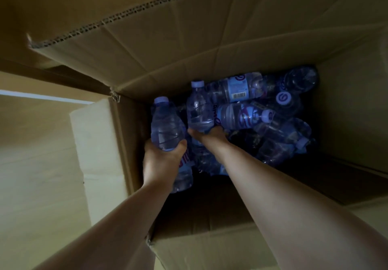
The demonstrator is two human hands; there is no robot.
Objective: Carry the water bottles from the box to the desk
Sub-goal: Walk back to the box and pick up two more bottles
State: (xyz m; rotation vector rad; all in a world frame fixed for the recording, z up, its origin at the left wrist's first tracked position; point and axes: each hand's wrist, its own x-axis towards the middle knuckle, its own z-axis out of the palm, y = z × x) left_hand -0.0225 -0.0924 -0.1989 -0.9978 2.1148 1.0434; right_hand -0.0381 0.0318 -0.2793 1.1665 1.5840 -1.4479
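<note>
Indoor storage spot of unclear kind, large open cardboard box [189, 45] of bottled water [237, 89], pale floor [37, 164] left

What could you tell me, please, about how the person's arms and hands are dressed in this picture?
Both forearms are bare as far as the frame shows: no sleeves, gloves, watch or bracelets are visible. The left hand and right hand show no rings, though the dim light inside the box hides fine detail on the fingers.

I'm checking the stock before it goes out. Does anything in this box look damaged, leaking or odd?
No leak or damage shows. The loose bottles lie jumbled in the box, pointing every way. The left hand and right hand each hold a capped bottle. The box's dark corners can't be judged.
</note>
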